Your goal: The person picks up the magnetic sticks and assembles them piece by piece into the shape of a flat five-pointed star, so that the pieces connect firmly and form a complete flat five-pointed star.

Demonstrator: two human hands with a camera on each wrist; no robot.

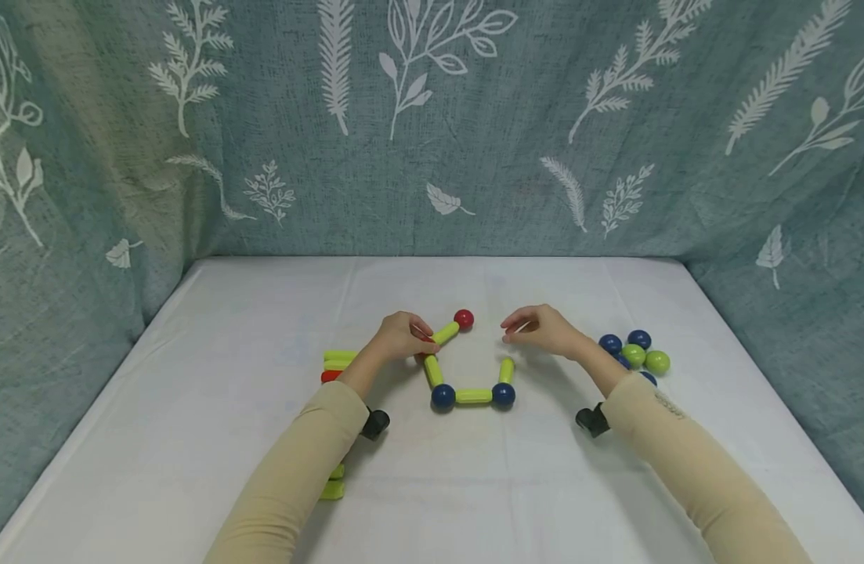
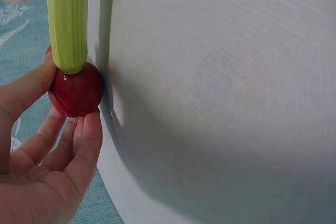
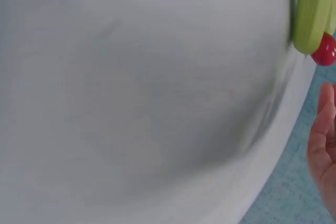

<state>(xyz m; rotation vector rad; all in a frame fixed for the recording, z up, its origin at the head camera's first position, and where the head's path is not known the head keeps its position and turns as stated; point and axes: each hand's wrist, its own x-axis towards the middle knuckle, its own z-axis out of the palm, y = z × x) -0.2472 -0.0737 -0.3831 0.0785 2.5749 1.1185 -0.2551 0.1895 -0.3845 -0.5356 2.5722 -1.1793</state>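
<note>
My left hand [image 1: 402, 335] grips a red ball [image 2: 79, 92] at a corner of a chain of sticks and balls. From that ball one yellow-green stick [image 1: 446, 333] runs to another red ball [image 1: 464, 319] at the far end. A second stick [image 1: 433, 371] leads nearer to a blue ball [image 1: 442, 397]. A crosswise stick [image 1: 473, 396] joins this to another blue ball [image 1: 504, 395], which bears a stick [image 1: 507, 370] with a free end. My right hand [image 1: 540, 329] is held above the table, right of the far red ball, fingers loosely bent and holding nothing.
Several blue and green balls, among them a green ball [image 1: 657, 362], lie beyond my right forearm. Yellow-green sticks [image 1: 340, 356] and a red piece [image 1: 330, 376] lie by my left forearm, partly hidden. A patterned curtain [image 1: 432, 180] stands behind the white-covered table [image 1: 276, 290].
</note>
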